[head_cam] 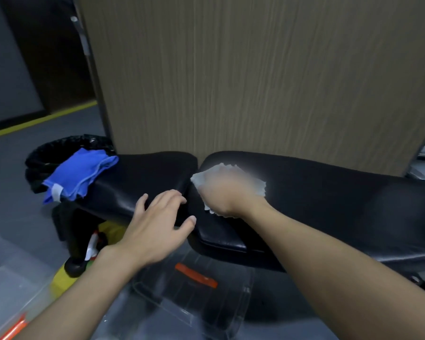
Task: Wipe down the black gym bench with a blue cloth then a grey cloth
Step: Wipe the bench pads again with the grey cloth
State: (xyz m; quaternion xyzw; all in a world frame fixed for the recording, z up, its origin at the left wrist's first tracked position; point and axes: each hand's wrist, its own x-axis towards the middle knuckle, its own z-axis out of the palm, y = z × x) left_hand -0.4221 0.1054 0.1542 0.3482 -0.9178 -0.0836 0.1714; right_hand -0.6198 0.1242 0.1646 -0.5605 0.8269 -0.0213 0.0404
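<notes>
The black gym bench (329, 200) runs across the view in two padded sections with a gap between them. My right hand (227, 192), blurred by motion, presses a pale grey cloth (255, 184) onto the left end of the long right pad. My left hand (157, 222) rests flat with fingers spread on the near edge of the shorter left pad (142, 177), holding nothing. A blue cloth (77, 176) lies crumpled on the far left end of that pad, hanging over its edge.
A tall wood-grain panel (255, 74) stands right behind the bench. A black-lined bin (47, 155) sits behind the blue cloth. Below the bench are a clear plastic box with an orange latch (196, 276), a spray bottle (93, 246) and a yellow object (62, 278).
</notes>
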